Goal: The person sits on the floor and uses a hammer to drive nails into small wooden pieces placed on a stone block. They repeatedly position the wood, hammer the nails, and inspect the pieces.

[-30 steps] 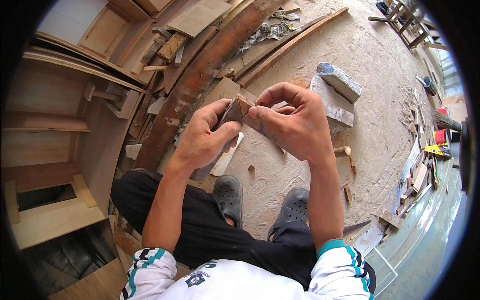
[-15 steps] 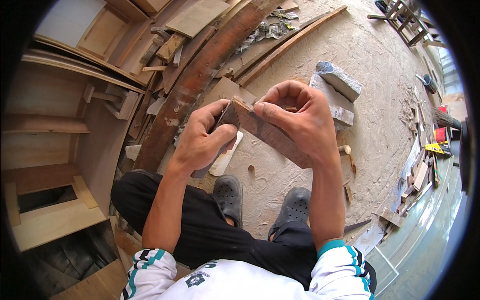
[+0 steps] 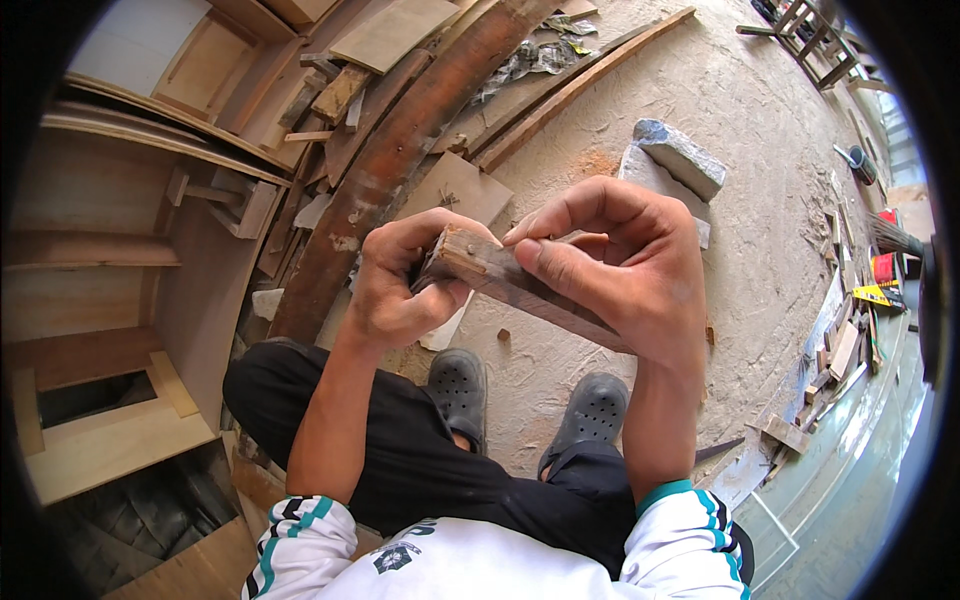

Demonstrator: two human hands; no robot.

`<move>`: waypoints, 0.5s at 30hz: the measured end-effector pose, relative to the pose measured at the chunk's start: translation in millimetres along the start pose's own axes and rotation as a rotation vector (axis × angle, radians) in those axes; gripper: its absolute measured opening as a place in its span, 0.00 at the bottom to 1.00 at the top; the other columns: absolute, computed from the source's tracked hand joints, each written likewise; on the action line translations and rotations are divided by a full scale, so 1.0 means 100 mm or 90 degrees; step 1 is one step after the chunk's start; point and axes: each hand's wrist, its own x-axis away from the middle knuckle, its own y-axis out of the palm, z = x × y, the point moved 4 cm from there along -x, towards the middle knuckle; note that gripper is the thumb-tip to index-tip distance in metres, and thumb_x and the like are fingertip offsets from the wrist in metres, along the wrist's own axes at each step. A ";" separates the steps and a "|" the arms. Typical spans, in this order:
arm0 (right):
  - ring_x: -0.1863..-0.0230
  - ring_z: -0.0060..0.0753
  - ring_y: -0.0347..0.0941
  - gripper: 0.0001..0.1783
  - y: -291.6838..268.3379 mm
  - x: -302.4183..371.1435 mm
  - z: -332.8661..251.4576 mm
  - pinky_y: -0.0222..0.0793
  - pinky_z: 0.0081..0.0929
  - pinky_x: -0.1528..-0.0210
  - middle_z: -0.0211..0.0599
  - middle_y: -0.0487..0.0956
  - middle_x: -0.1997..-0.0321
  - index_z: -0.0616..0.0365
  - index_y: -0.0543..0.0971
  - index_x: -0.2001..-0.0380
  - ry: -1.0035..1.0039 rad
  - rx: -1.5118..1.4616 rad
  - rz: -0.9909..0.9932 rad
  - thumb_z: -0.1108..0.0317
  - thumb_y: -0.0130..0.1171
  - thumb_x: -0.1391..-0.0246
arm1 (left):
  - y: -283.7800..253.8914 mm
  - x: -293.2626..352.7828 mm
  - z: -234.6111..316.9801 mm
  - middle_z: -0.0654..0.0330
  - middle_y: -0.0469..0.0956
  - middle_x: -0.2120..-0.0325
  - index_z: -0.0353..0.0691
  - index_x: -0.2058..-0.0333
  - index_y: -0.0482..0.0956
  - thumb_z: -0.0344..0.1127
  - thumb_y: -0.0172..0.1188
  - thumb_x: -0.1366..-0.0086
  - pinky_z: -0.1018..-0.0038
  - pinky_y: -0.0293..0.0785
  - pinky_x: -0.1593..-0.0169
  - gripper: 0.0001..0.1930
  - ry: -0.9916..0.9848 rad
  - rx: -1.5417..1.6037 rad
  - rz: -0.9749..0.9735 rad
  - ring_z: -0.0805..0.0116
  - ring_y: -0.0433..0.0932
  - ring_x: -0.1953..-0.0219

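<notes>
Both my hands are on a narrow, weathered wooden piece (image 3: 545, 308) held above my feet, with its rough end grain turned up toward me. My left hand (image 3: 388, 285) is closed around the left end, index finger along the top and thumb beneath. Thumb and index fingertip of my right hand (image 3: 655, 265) nearly meet at the piece's upper edge; anything tiny between them is too small to make out. The right hand's other fingers curl behind the wood, partly hidden. Its lower right end disappears behind the right palm.
Planks and a long reddish beam (image 3: 400, 150) lie at upper left, beside a wooden cabinet (image 3: 100, 250). Grey stone blocks (image 3: 680, 160) rest on the dusty floor beyond my right hand. Wood scraps (image 3: 840, 355), a brush (image 3: 895, 238) and glass-like sheets (image 3: 840, 500) are at right.
The wooden piece has been turned, so its narrow edge now faces up. My left hand has shifted onto its end, hiding the grey flat face seen before. The right hand has moved slightly right.
</notes>
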 end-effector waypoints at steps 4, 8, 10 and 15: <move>0.66 0.22 0.82 0.09 0.01 0.02 -0.03 0.81 0.20 0.61 0.37 0.84 0.68 0.65 0.84 0.65 -0.058 0.037 -0.031 0.72 0.70 0.49 | -0.01 0.00 -0.01 0.64 0.80 0.71 0.31 0.61 0.81 0.22 0.53 0.54 0.82 0.70 0.65 0.19 0.026 0.006 0.006 0.82 0.74 0.69; 0.66 0.23 0.82 0.08 0.02 0.02 -0.02 0.81 0.21 0.61 0.37 0.84 0.68 0.64 0.84 0.65 -0.061 0.047 -0.035 0.73 0.69 0.49 | 0.01 0.01 0.01 0.62 0.82 0.71 0.30 0.61 0.81 0.22 0.53 0.56 0.81 0.72 0.63 0.20 0.030 0.013 0.012 0.81 0.77 0.69; 0.65 0.22 0.82 0.08 0.03 0.02 -0.04 0.81 0.21 0.60 0.38 0.84 0.67 0.66 0.83 0.65 -0.052 0.053 -0.035 0.75 0.69 0.49 | 0.00 0.01 0.01 0.62 0.82 0.71 0.30 0.61 0.82 0.22 0.53 0.56 0.81 0.73 0.63 0.20 0.043 -0.002 0.008 0.81 0.77 0.68; 0.66 0.22 0.82 0.08 0.04 0.02 -0.03 0.81 0.21 0.62 0.36 0.84 0.68 0.64 0.84 0.66 -0.056 0.052 -0.036 0.72 0.70 0.49 | 0.01 0.01 0.04 0.62 0.82 0.71 0.30 0.61 0.82 0.22 0.53 0.56 0.80 0.74 0.63 0.20 0.052 -0.018 0.002 0.80 0.77 0.69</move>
